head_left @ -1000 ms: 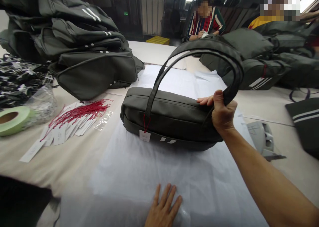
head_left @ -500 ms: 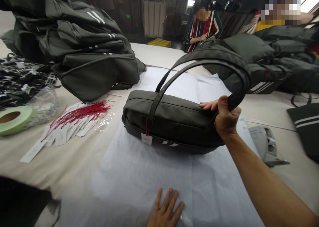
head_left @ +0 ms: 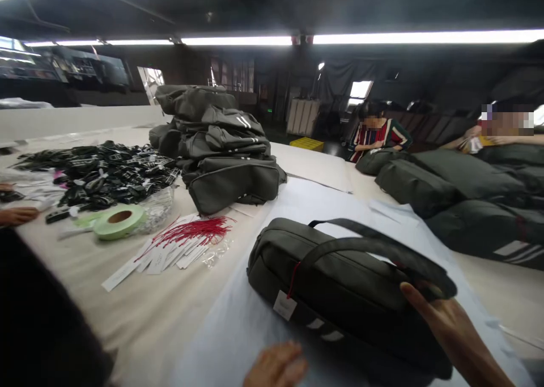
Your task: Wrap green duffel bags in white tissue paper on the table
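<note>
A dark green duffel bag [head_left: 340, 285] lies at a slant on white paper sheets [head_left: 238, 324], its long straps arching over the top. My right hand [head_left: 442, 316] grips it at the right end by the strap, thumb on the near side and fingers partly hidden behind the strap. From the bag's left strap hangs a white tag [head_left: 284, 305] on a red string. Two pale stripes mark the bag's front. Low in the view, just in front of the bag, my left hand [head_left: 276, 367] is blurred by motion; its finger position is unclear.
Hang tags with red strings [head_left: 191, 237], a green tape roll [head_left: 119, 221] and a heap of black straps [head_left: 110, 171] lie left. Stacked bags [head_left: 233, 177] stand behind them; more bags [head_left: 450, 183] lie right. Two people work across the table; another person's hand [head_left: 19, 216] shows at left.
The view has swung up and left. The bag's right end has come nearer and lower, and its straps have sunk. My left hand has lifted from lying flat with fingers spread.
</note>
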`<state>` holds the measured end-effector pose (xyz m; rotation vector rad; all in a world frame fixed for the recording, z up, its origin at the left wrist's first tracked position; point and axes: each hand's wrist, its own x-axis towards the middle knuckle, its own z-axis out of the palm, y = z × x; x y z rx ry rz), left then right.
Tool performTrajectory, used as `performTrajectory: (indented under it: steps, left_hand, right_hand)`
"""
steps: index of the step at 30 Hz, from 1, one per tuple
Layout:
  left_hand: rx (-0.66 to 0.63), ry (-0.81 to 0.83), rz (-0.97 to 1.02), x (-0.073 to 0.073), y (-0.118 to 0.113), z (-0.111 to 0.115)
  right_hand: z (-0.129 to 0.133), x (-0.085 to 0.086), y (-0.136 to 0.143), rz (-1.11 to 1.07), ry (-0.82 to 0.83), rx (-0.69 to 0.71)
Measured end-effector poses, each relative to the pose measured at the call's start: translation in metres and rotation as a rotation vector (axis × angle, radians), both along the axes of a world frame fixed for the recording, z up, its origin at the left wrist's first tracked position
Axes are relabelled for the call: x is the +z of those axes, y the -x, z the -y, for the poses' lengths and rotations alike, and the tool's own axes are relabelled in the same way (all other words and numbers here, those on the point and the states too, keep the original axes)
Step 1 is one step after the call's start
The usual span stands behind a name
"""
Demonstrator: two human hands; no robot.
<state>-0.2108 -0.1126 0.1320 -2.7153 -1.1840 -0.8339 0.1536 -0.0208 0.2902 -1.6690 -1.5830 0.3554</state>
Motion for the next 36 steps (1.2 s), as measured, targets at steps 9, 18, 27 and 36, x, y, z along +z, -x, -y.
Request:
performTrajectory:
  steps: [9, 18, 27, 36]
  left_hand:
    - [-0.136, 0.188, 0.194, 0.185, 0.012, -0.177]
    - [-0.498, 0.767, 0.495, 0.228, -0.060, -0.212]
    - [-0.650, 1.433, 0.682, 0.225, -0.052, -0.231]
    - [-0.602, 1.345, 0.647, 0.247, -0.041, -0.212]
  right_hand:
    - [0.002, 0.024, 0.004, -0.066, 0.188, 0.149]
    - [0.010, 0.077, 0.021, -0.136, 0.114, 0.051]
    - [-0.009, 0.081, 0.018, -0.539, 0.358, 0.328]
    - [-0.013, 0.058, 0.005, -0.695, 0.499, 0.442]
